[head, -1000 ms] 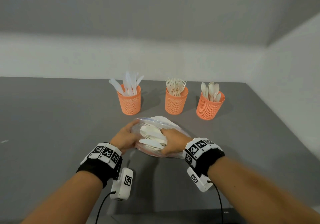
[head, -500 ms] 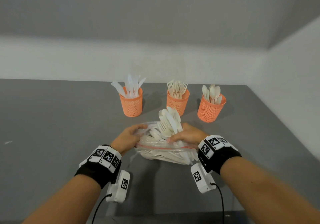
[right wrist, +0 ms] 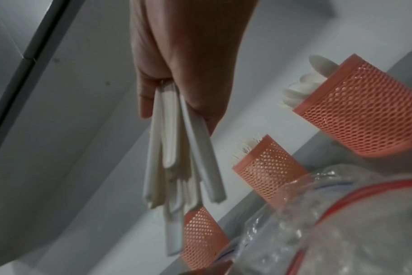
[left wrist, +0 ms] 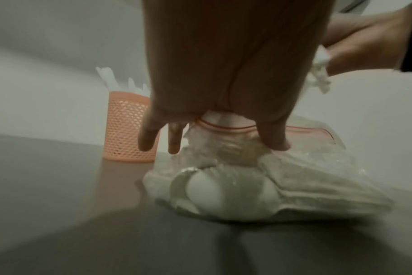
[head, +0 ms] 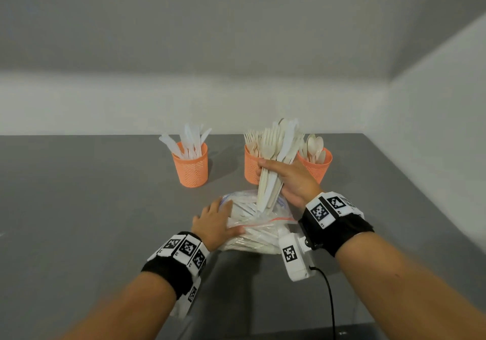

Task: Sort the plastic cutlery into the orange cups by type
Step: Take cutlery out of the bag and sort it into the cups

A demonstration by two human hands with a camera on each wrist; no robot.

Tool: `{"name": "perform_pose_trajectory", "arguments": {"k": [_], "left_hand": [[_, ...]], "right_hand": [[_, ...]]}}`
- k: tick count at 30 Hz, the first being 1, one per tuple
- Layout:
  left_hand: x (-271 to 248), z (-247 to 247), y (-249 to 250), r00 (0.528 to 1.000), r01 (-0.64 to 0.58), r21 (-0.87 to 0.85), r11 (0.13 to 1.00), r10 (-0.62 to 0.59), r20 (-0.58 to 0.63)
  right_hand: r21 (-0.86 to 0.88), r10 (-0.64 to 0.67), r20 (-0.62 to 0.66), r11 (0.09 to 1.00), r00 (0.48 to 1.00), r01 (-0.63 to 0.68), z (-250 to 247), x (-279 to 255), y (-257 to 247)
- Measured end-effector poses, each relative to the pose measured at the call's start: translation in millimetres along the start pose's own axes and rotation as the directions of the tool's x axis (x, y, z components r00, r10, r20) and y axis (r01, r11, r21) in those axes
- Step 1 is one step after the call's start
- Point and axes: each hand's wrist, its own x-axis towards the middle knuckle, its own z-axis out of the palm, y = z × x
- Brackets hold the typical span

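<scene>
Three orange mesh cups stand in a row: knives in the left cup point(head: 190, 167), forks in the middle cup point(head: 249, 168), spoons in the right cup point(head: 318, 166). In front lies a clear zip bag point(head: 259, 233) full of white cutlery. My right hand point(head: 288, 179) grips a mixed bundle of cutlery point(head: 276, 155), lifted upright above the bag's mouth and in front of the fork cup. The bundle's handles point(right wrist: 176, 158) hang below the fist. My left hand point(head: 214, 224) lies on the bag's left side, fingers straight, thumb point(left wrist: 274, 137) pressing the plastic.
The grey table point(head: 92, 208) ends at a white wall behind the cups and another on the right. A cable point(head: 330, 300) runs from the right wrist camera toward the near edge.
My right hand has pulled a bundle of cutlery out of the bag and raised it toward the fork cup. The left hand stays on the bag.
</scene>
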Motion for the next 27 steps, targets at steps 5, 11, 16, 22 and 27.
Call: {"name": "perform_pose_trajectory", "arguments": {"k": [5, 11, 16, 22, 27], "left_hand": [[-5.6, -32.6, 12.3, 0.979, -0.182, -0.226, 0.957, 0.154, -0.136], [-13.4, -62.1, 48.0, 0.940, -0.156, -0.955, 0.253, 0.334, -0.065], [-11.4, -60.7, 47.1, 0.953, -0.022, -0.996, 0.087, 0.303, 0.006], [-11.4, -60.4, 38.8, 0.966, -0.026, -1.000, 0.009, 0.257, -0.023], [-11.1, -63.9, 37.0, 0.970, -0.044, -0.998, -0.037, 0.239, -0.051]], "right_hand": [[0.048, 0.079, 0.016, 0.996, 0.997, -0.080, -1.2, -0.8, 2.3], [0.116, 0.133, 0.103, 0.983, 0.986, -0.145, 25.5, -4.6, 6.3], [-0.332, 0.152, 0.140, 0.938, 0.978, -0.098, 38.8, -3.5, 7.4], [-0.527, 0.181, 0.195, 0.848, 0.964, -0.052, 39.8, -10.9, -1.5], [-0.538, -0.072, 0.050, 0.839, 0.996, 0.087, 43.6, -18.2, 12.0]]}}
